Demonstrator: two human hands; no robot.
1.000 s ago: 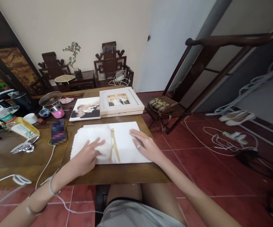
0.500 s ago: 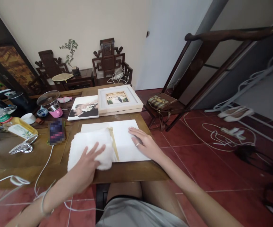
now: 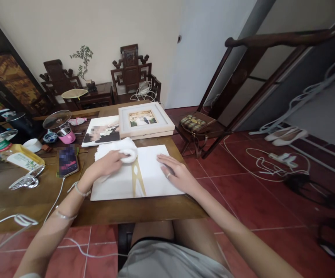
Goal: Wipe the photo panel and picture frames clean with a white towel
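A white board [image 3: 151, 175] is seen lying flat on the wooden table [image 3: 144, 211], directly in front of the person. Its long axis runs left to right, with the near edge close to the table's near edge. A gold forked mark [image 3: 136, 177] is printed on it, its legs spread toward the near side and its tip pointed far.

A white cloth [image 3: 123, 148] is pressed on the board's far left corner. It is gripped by the left hand [image 3: 109, 162], with the fingers curled around it. The right hand [image 3: 175, 175] is laid flat on the board's right part, fingers stretched out and loose, holding nothing.

Just beyond the board, a framed photo [image 3: 144, 122] and an unframed print [image 3: 102, 133] are seen. A phone [image 3: 68, 161] lies to the left. No writing can be made out; the label on the bottle [image 3: 16, 156] at far left is too small to read.
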